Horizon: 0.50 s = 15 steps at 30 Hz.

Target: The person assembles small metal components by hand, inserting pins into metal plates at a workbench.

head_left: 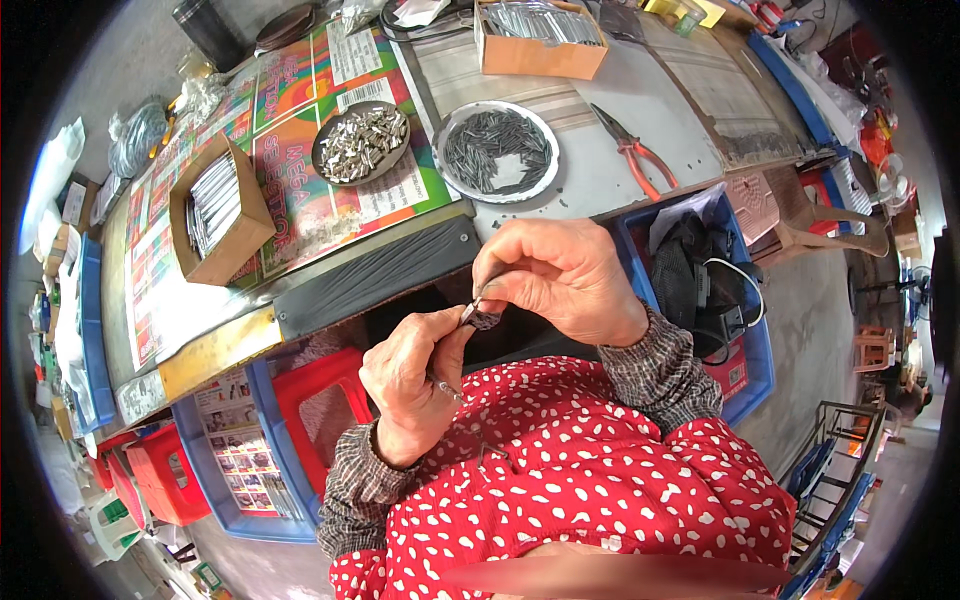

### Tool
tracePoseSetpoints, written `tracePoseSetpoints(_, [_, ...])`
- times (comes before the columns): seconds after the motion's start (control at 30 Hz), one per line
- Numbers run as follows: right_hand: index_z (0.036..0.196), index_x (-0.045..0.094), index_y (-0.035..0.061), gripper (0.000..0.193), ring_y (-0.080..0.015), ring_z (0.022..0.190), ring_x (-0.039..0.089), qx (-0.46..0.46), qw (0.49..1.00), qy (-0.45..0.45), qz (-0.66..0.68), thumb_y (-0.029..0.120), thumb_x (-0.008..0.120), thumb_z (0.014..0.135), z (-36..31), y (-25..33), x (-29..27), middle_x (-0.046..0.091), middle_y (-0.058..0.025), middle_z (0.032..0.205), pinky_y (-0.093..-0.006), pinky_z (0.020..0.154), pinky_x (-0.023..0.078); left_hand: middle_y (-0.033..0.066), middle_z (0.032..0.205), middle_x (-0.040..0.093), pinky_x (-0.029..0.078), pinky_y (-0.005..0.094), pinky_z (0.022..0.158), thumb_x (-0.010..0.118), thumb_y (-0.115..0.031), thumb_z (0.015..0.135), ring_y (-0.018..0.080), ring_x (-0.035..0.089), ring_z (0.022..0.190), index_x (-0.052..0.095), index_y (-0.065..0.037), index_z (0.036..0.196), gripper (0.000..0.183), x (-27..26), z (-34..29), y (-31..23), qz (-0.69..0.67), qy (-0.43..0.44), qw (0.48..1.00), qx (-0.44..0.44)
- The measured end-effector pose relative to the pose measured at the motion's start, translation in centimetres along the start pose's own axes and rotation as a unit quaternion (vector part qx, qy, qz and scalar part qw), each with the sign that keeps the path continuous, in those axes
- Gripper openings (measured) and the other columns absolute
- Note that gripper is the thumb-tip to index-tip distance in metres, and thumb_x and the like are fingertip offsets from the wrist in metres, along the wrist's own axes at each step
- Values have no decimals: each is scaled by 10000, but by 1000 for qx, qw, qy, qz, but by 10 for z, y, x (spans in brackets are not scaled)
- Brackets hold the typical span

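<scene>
Above my lap, both hands meet just in front of the table edge. My left hand (415,375) is closed around a thin silvery metal rod (446,390), its lower end sticking out below the fingers. My right hand (565,275) pinches at the rod's upper tip; a small dark piece shows between its fingertips, too small to name. Beyond the hands, a white plate (497,198) holds many thin dark slivers (480,145). Left of it, a dark round dish (350,184) holds short silvery metal pieces (365,138).
Red-handled pliers (640,165) lie right of the plate. Cardboard boxes of silvery rods stand at left (240,250) and at the back (540,60). Below the table are a blue crate (765,385) with a black bag, another blue crate (270,525) and a red stool (325,385).
</scene>
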State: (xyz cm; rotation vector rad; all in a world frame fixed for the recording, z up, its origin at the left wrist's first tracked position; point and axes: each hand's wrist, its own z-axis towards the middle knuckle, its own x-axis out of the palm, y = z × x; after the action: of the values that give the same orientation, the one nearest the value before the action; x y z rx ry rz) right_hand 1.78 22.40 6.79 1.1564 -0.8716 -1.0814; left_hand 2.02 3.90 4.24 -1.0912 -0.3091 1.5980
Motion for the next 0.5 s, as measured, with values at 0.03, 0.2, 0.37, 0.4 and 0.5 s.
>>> tracePoseSetpoints(0.03, [894, 563, -65, 64, -116, 744, 592, 0, 1000, 0, 0, -14, 577, 857, 0, -1, 0, 585, -83, 834, -228, 677, 497, 109, 705, 628, 472, 248, 551, 642, 50, 755, 170, 619, 583, 610, 27, 845, 98, 1, 0, 0, 0, 0, 1000, 0])
tracePoseSetpoints(0.2, [907, 568, -64, 71, -126, 751, 617, 21, 998, -27, 57, -14, 577, 858, 1, -5, 3, 604, -80, 834, -230, 669, 514, 99, 701, 623, 463, 238, 547, 664, 39, 747, 152, 618, 597, 609, 17, 849, 118, -1, 1, 3, -11, 12, 999, -36])
tracePoseSetpoints(0.37, [905, 568, -61, 67, -130, 751, 619, 46, 995, -33, 78, -17, 578, 855, 1, -7, 4, 606, -89, 839, -234, 665, 517, 92, 695, 618, 458, 230, 541, 667, 38, 748, 127, 609, 596, 607, 17, 851, 122, 1, -2, 8, -40, 4, 998, -47])
tracePoseSetpoints(0.4, [898, 567, -58, 61, -129, 750, 614, 53, 995, -38, 74, -19, 579, 853, 1, -8, 4, 604, -94, 843, -232, 663, 513, 91, 693, 617, 456, 228, 539, 667, 41, 747, 122, 605, 592, 607, 19, 850, 122, 1, -3, 9, -40, 3, 998, -49])
tracePoseSetpoints(0.5, [878, 562, -51, 38, -126, 747, 601, -42, 997, -1, -58, -32, 576, 848, 2, -19, 0, 595, -103, 854, -225, 654, 501, 94, 694, 617, 452, 232, 535, 669, 42, 743, 124, 599, 583, 607, 19, 844, 120, -1, -5, 8, -17, 10, 998, -59])
